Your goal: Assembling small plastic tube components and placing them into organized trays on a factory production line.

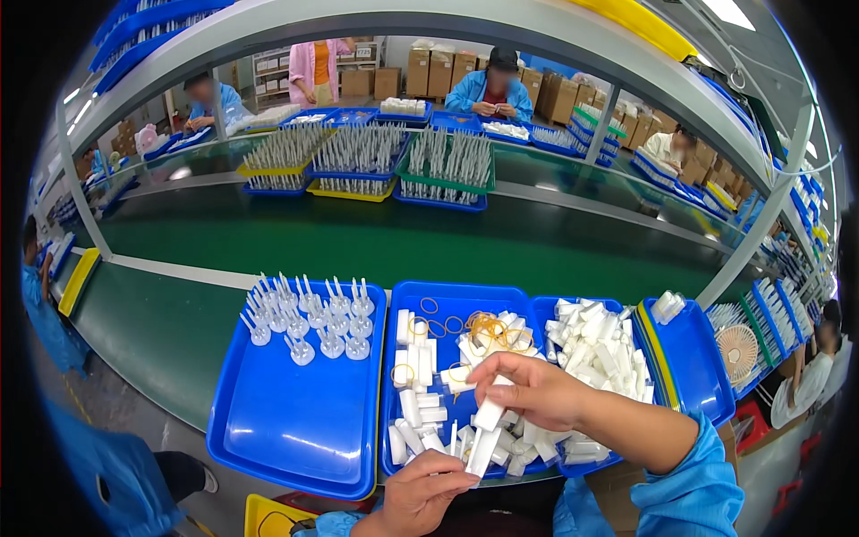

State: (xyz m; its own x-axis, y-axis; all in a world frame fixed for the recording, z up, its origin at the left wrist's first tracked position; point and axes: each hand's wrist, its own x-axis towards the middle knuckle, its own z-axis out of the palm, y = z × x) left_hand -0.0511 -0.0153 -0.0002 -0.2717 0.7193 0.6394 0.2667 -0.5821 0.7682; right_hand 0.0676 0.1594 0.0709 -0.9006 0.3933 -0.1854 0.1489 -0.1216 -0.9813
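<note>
- Nearest, the left hand (420,492) comes up from the lower edge, its grip pinched on the lower end of a white plastic piece (481,452).
- Just beyond it, the right hand (528,389) reaches in from the right in a blue sleeve (689,492), its grip clamped on a second white plastic piece (490,413) that stands right above the first, the two touching end to end.
- Both pieces hang over the near part of the middle blue tray (447,295), which holds loose white pieces and orange rubber bands (488,327).
- To its left, a blue tray (295,430) carries upright white nozzles (309,318) at its far end.
- To the right, another blue tray (546,309) is heaped with white pieces.
- Farther off runs a green conveyor belt (403,237), with trays of white parts on its far side.
- Farthest, other people sit at the opposite desk (501,134).
</note>
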